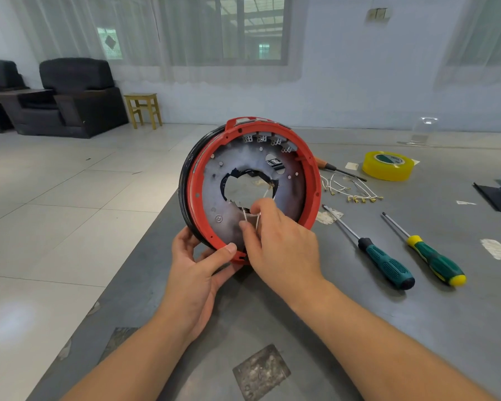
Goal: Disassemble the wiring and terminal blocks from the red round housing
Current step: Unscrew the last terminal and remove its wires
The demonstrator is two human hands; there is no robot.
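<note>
Head view
Housing: red round housing [311, 180] stood on edge near the left edge of the grey surface [388, 328], open face turned toward the camera; a black band ran round its far rim.
Inner plate: grey metal plate [295, 192] inside the ring, with a ragged central opening.
Terminal blocks: four pale terminal blocks [269, 139] sat in a row along the upper inside of the ring.
Left hand: left hand [197, 273] gripped the lower rim of the housing, thumb curled over the red edge in front, fingers behind.
Right hand: right hand [281, 241] reached into the lower part of the housing, thumb and fingertips pinching thin white wires [250, 217] that ran up toward the central opening.
Loose wires: bundle of white loose wires [350, 191] with brass-coloured ends lay on the surface, to the right of the housing and apart from it.
Screwdrivers: black-capped green screwdriver [385, 263] and yellow-capped green screwdriver [434, 260] lay side by side to the right; an orange-handled tool [327, 164] lay partly behind the housing.
Tape: roll of yellow tape [388, 166] lay flat farther back on the right.
Background: yellow stool [143, 110] and dark armchairs [73, 96] stood on the tiled floor by the wall.
</note>
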